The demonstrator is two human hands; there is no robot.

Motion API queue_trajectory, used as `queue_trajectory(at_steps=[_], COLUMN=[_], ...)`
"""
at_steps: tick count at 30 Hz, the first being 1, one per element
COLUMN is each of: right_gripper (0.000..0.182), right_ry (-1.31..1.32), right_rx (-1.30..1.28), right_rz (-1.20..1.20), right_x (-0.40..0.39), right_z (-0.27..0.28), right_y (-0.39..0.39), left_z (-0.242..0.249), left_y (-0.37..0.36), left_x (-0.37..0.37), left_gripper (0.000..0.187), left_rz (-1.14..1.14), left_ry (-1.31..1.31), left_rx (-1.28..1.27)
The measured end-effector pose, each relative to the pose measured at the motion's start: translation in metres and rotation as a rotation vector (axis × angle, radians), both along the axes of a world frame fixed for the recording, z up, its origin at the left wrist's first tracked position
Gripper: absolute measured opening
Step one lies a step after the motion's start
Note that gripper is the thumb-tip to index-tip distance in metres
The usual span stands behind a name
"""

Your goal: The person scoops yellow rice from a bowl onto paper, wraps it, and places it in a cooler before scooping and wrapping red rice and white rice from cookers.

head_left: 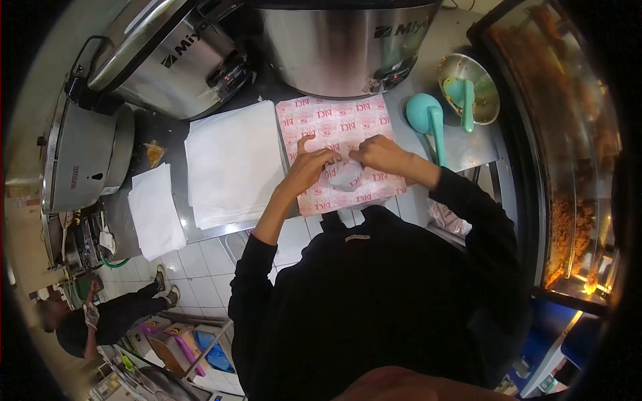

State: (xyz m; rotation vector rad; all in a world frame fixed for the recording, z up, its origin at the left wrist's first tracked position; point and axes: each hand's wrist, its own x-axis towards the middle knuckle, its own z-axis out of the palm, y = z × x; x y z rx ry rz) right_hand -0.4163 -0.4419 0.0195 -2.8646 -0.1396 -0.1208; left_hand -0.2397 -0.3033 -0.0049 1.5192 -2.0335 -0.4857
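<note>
**Both hands on one wrapped bundle**

I see my left hand (313, 164) and right hand (378, 154) pinching one small white bundle (344, 176), centred on one pink sheet (338, 127) printed "DICI". Two white paper stacks (231, 160) sit to the left. Three steel cookers (344, 43), two marked "Miy…". Two teal scoops (428, 120).

The cookers (341, 43) are brushed, shiny metal, and the table (468, 144) is dull steel. The wrapper (341, 127) is thin matt paper printed in pink; the sheets (231, 160) beside it are plain white paper. The scoop (428, 117) is smooth teal plastic, the bowl (485, 73) glossy metal.
</note>
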Motion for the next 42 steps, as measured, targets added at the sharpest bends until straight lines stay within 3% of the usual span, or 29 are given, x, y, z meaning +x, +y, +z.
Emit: queue_trajectory(at_steps=[3, 5, 7, 10, 11, 14, 16, 17, 19, 20, 22, 24, 26, 28, 30, 31, 32, 34, 36, 37, 38, 39, 42], right_gripper=[0.008, 0.008, 0.008, 0.008, 0.007, 0.009, 0.020, 0.030, 0.052, 0.063, 0.087, 0.095, 0.099, 0.100, 0.094, 0.082, 0.077, 0.066, 0.053, 0.057, 0.059, 0.056, 0.053], right_ry=[-0.150, -0.180, -0.170, -0.161, -0.159, -0.087, 0.037, 0.119, 0.282, 0.348, 0.467, 0.325, 0.229, 0.190, 0.140, 0.116, -0.022, -0.281, -0.625, -0.659, -0.638, -0.467, -0.362], right_rx=[-0.181, -0.281, -0.371, -0.415, -0.404, -0.398, -0.436, -0.312, -0.052, 0.240, 0.837, 1.028, 1.337, 1.769, 1.924, 1.882, 1.635, 1.084, 0.050, -0.123, -0.230, -0.252, 0.173], right_rz=[0.052, 0.063, 0.052, -0.007, -0.023, 0.013, 0.118, 0.121, 0.131, 0.088, -0.002, 0.044, 0.147, 0.315, 0.247, 0.200, -0.062, -0.532, -1.154, -1.346, -1.483, -1.614, -1.539], right_x=[-0.002, 0.000, 0.002, 0.002, 0.003, 0.011, 0.023, 0.029, 0.033, 0.035, 0.038, 0.042, 0.049, 0.053, 0.057, 0.059, 0.054, 0.037, -0.017, -0.038, -0.051, -0.064, -0.086], right_z=[0.003, 0.006, 0.008, 0.015, 0.014, 0.013, 0.015, 0.034, 0.077, 0.091, 0.106, 0.090, 0.064, 0.033, 0.000, -0.016, -0.013, -0.007, -0.033, -0.023, -0.004, -0.008, -0.036], right_y=[0.023, 0.033, 0.041, 0.054, 0.056, 0.056, 0.055, 0.050, 0.036, 0.031, 0.026, 0.026, 0.031, 0.060, 0.072, 0.076, 0.074, 0.060, 0.023, 0.007, 0.003, -0.006, -0.023], left_z=[-0.009, -0.025, -0.040, -0.027, -0.019, -0.003, 0.002, 0.006, 0.019, 0.025, 0.040, 0.060, 0.062, 0.048, 0.028, 0.019, 0.017, 0.017, 0.034, 0.049, -0.004, 0.012, -0.022], left_y=[0.000, 0.005, 0.022, 0.045, 0.051, 0.054, 0.045, 0.040, 0.046, 0.048, 0.054, 0.060, 0.065, 0.070, 0.071, 0.077, 0.081, 0.081, 0.083, 0.083, 0.101, 0.098, 0.106], left_x=[0.002, 0.000, -0.006, -0.022, -0.029, -0.064, -0.062, -0.058, -0.050, -0.046, -0.041, -0.034, -0.025, -0.018, -0.013, -0.010, -0.006, 0.008, 0.032, 0.044, 0.086, 0.088, 0.124], left_gripper=[0.046, 0.047, 0.051, 0.060, 0.073, 0.078, 0.076, 0.076, 0.069, 0.065, 0.069, 0.074, 0.077, 0.078, 0.074, 0.076, 0.078, 0.079, 0.080, 0.079, 0.073, 0.065, 0.055], left_rz=[0.063, 0.280, 0.605, 0.617, 0.670, 0.553, 0.472, 0.425, 0.256, 0.171, 0.187, 0.245, 0.214, 0.159, 0.167, 0.217, 0.269, 0.356, 0.434, 0.512, 0.672, 0.814, 1.068], left_ry=[-0.079, 0.196, 0.753, 1.289, 1.398, 0.300, 0.431, 0.492, 0.491, 0.487, 0.731, 0.945, 0.952, 0.709, 0.840, 0.950, 1.053, 1.123, 1.039, 1.008, 0.901, 0.970, 0.583], left_rx=[-0.179, -0.050, 0.336, 0.551, 0.526, 0.151, 0.310, 0.386, 0.195, 0.101, 0.124, 0.090, 0.229, 0.191, 0.217, 0.316, 0.420, 0.289, 0.171, 0.150, 0.080, 0.102, 0.053])
